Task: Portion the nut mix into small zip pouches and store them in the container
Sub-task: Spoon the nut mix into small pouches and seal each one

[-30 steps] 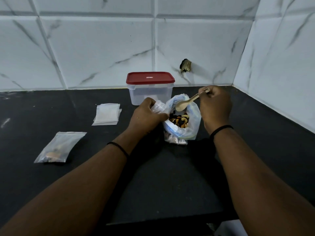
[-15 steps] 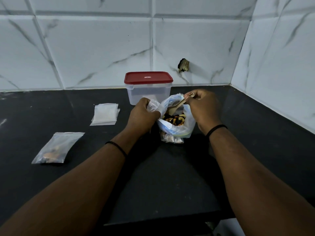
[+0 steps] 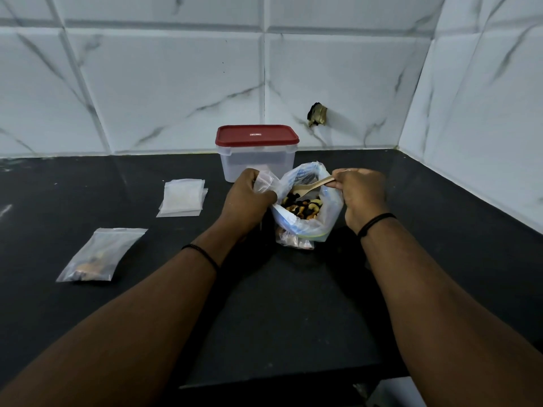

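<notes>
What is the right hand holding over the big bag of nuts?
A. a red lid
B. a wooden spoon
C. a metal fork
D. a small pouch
B: the right hand grips the handle of a pale wooden spoon, whose bowl sits just above the nuts inside the open bag; the red lid is on the container behind.
</notes>
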The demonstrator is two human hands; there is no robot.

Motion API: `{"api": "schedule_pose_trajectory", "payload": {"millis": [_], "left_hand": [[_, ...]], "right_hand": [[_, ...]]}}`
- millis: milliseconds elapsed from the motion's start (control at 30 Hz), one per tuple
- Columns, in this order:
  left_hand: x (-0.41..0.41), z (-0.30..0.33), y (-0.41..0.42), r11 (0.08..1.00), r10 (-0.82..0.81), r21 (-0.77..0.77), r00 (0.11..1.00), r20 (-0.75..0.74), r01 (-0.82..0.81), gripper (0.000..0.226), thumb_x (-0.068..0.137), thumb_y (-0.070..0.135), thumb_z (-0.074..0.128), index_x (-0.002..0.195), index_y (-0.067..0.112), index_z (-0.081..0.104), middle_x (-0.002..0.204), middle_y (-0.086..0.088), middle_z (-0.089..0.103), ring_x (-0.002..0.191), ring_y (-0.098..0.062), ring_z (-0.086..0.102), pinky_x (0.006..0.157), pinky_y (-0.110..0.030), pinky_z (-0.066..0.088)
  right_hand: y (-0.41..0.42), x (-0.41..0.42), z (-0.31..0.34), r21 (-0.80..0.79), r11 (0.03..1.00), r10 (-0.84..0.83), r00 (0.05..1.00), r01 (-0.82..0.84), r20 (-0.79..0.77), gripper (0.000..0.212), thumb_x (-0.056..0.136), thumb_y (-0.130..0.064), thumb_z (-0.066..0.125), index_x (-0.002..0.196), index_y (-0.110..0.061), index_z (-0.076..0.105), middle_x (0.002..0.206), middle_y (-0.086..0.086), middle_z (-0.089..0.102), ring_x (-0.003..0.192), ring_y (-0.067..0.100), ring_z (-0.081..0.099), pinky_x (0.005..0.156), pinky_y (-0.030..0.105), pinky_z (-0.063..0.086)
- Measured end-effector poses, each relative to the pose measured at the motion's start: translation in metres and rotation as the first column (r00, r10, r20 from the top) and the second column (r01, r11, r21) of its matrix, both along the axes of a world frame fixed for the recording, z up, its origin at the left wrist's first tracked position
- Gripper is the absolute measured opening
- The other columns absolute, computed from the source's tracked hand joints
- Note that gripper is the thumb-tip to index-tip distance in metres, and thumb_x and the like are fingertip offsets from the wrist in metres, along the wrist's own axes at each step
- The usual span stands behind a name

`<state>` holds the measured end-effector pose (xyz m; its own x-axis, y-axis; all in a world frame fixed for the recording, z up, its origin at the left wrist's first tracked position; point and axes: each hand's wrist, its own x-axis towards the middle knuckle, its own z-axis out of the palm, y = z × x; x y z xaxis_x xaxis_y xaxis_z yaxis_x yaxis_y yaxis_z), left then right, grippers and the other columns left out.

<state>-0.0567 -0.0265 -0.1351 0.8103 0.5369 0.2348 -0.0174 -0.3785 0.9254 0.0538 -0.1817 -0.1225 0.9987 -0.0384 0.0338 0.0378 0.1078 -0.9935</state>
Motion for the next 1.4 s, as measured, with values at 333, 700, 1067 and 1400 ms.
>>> {"api": "schedule_pose_trajectory", "payload": {"millis": [333,700,1067,1400], "left_hand": [[0.001,-0.002,0.002,0.999,-0.022,-0.037,1.0,-0.004,0.022,0.031,0.083,0.011,0.069,0.11,0.02,0.056,0.104,-0.001,0.068,0.094,-0.02,0.068,0.087,-0.047,0.058],[-0.001,-0.003,0.002,0.999,-0.046,-0.011,0.996,0.075,0.047,0.044,0.08,0.025,0.08,0.115,0.019,0.054,0.108,0.0,0.067,0.099,-0.016,0.067,0.088,-0.042,0.057],[-0.001,-0.004,0.002,0.998,-0.055,0.038,0.994,0.095,0.052,0.04,0.078,0.023,0.083,0.107,0.024,0.055,0.095,0.006,0.068,0.082,-0.005,0.069,0.068,-0.022,0.055],[0.002,-0.003,0.006,1.0,-0.024,0.008,0.996,0.087,0.024,0.043,0.076,0.024,0.083,0.109,0.021,0.055,0.103,0.002,0.069,0.093,-0.015,0.069,0.085,-0.045,0.059]], "right_hand": [[-0.003,-0.004,0.006,0.061,0.995,-0.071,0.997,0.073,-0.036,0.022,0.084,-0.002,0.063,0.064,-0.012,0.065,0.058,0.001,0.066,0.074,0.027,0.071,0.08,0.042,0.06],[-0.006,-0.011,0.015,0.103,0.978,-0.184,0.983,0.18,0.024,0.021,0.081,-0.011,0.066,0.062,-0.016,0.061,0.062,0.001,0.065,0.068,0.023,0.066,0.061,0.031,0.049],[0.004,-0.051,0.031,0.121,0.984,0.093,0.957,-0.131,0.276,0.01,0.091,-0.005,0.065,0.084,-0.011,0.069,0.069,-0.001,0.062,0.046,-0.004,0.05,0.047,0.012,0.04],[0.001,-0.049,0.033,0.0,0.972,0.197,0.817,-0.235,0.542,0.011,0.093,-0.007,0.065,0.092,-0.016,0.071,0.083,-0.005,0.07,0.068,0.002,0.06,0.064,0.018,0.049]]}}
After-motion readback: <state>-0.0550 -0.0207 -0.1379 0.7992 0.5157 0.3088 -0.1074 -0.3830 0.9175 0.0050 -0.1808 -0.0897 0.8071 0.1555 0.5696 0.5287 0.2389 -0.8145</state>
